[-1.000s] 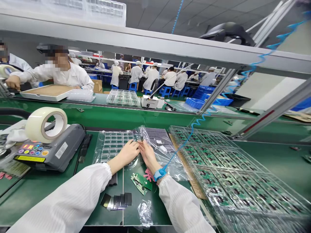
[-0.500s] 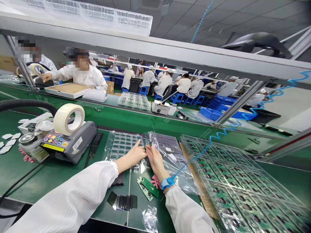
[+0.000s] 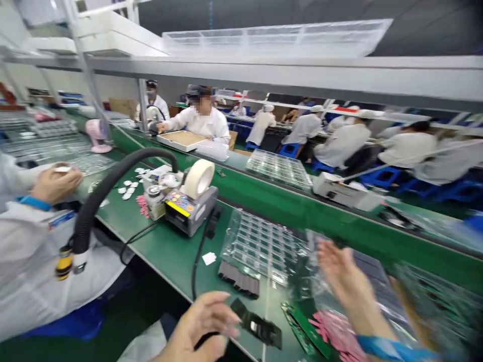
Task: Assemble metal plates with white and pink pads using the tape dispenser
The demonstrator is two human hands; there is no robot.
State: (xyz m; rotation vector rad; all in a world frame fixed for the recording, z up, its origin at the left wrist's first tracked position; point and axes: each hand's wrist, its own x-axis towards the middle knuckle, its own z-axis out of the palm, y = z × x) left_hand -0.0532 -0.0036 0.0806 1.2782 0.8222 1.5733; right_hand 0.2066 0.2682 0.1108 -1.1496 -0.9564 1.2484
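My left hand [image 3: 204, 327] is low at the bench's front edge, its fingers curled, fingertips at a fanned row of dark flat pieces [image 3: 258, 327]; something dark shows under the fingers, blurred. My right hand [image 3: 339, 276] is smeared by motion, fingers stretched out above a clear plastic bag [image 3: 320, 281]. It wears a blue wrist strap [image 3: 392, 348]. A clear tray of cells [image 3: 260, 246] lies between the hands and the belt. A green circuit board [image 3: 302, 327] and pink slips [image 3: 335, 334] lie near my right wrist.
A tape dispenser [image 3: 188, 208] with a tape roll [image 3: 198, 178] stands at the left, a black hose [image 3: 113, 186] arching beside it. A co-worker's hand [image 3: 56, 183] and white sleeve are at far left. Beyond runs a green belt [image 3: 287, 206] carrying a tray [image 3: 279, 168] and a white device [image 3: 343, 191].
The view has swung left. My hands have come apart: the left has dropped to the dark pieces at the front edge, the right has lifted off the tray and bag.
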